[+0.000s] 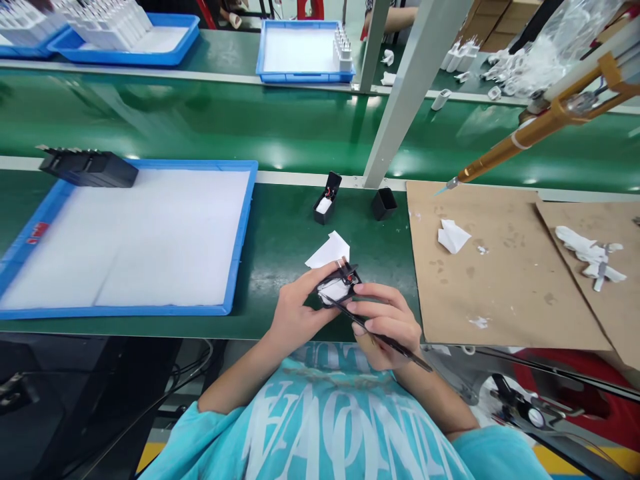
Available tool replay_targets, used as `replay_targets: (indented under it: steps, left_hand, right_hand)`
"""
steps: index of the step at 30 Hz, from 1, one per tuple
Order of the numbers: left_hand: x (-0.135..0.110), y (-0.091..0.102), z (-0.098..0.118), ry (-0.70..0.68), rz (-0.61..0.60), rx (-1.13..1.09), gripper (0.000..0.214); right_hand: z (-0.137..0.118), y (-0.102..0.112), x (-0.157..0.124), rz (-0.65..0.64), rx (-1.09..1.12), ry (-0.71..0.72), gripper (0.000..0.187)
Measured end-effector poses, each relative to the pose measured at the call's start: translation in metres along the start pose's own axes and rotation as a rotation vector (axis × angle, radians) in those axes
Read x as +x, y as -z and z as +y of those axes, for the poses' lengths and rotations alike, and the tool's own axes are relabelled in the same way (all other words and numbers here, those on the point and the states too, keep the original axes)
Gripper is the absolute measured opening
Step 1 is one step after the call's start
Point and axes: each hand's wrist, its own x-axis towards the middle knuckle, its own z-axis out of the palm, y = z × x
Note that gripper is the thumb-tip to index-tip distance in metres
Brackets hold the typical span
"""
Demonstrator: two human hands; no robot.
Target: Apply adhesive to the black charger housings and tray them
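Observation:
My left hand [296, 308] is closed around a small black case with a white insert [336, 288], held just above the green bench edge. My right hand [387, 325] grips thin black tweezers [380, 335], their tip touching the case. A white paper scrap [330, 252] lies on the bench just beyond the case. Farther back stand a small open black case [327, 200] with a white and red inside, and an empty black cup-shaped part [384, 203].
A blue tray [240, 233] with white lining sits at left, a row of black parts [89, 167] on its far corner. Brown cardboard sheets [495, 280] with white scraps lie at right. An orange dispensing tool [525, 133] hangs above. More blue trays [305, 50] lie beyond the conveyor [200, 120].

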Motion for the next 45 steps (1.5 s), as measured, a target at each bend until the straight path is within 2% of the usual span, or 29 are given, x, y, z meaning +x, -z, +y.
replay_targets:
  steps: [4,7,14,17,21,24,29,35,40,42,45]
  left_hand:
    - [0.0,0.0,-0.002,-0.088,0.014,0.028,0.055]
    - [0.002,0.002,0.0,-0.092,0.002,0.049,0.054]
    - [0.003,0.005,0.001,-0.116,0.006,0.075,0.052]
    - [0.002,0.006,0.001,-0.098,0.008,0.065,0.052]
    - [0.002,0.007,0.001,-0.053,-0.003,0.045,0.052]
    - [0.003,0.009,0.001,-0.035,-0.031,0.041,0.052]
    - [0.001,0.02,-0.012,0.044,-0.071,0.09,0.047]
    - [-0.004,0.05,-0.039,0.185,-0.184,0.316,0.047]
    - [0.004,0.062,-0.036,0.255,-0.295,0.303,0.061]
    - [0.01,0.06,-0.034,0.235,-0.314,0.267,0.056]
    - [0.016,0.054,-0.038,0.131,-0.328,0.246,0.042]
  right_hand:
    - [0.001,0.0,0.002,0.02,0.049,-0.007,0.024]
    - [0.003,-0.001,0.003,0.055,0.089,-0.001,0.024]
    - [0.002,-0.002,-0.001,0.012,0.1,-0.076,0.024]
    - [0.002,-0.001,-0.002,0.049,0.167,-0.092,0.024]
    - [0.002,0.0,-0.002,-0.015,0.188,-0.113,0.026]
    - [0.002,0.001,-0.003,-0.027,0.215,-0.15,0.026]
    - [0.009,0.005,-0.011,0.058,0.371,-0.293,0.026]
    - [0.023,0.014,-0.029,0.186,0.318,-0.461,0.023]
    - [0.03,0.016,-0.037,0.214,0.232,-0.526,0.019]
    - [0.032,0.015,-0.039,0.201,0.233,-0.528,0.02]
    - [0.032,0.012,-0.041,0.178,0.248,-0.535,0.021]
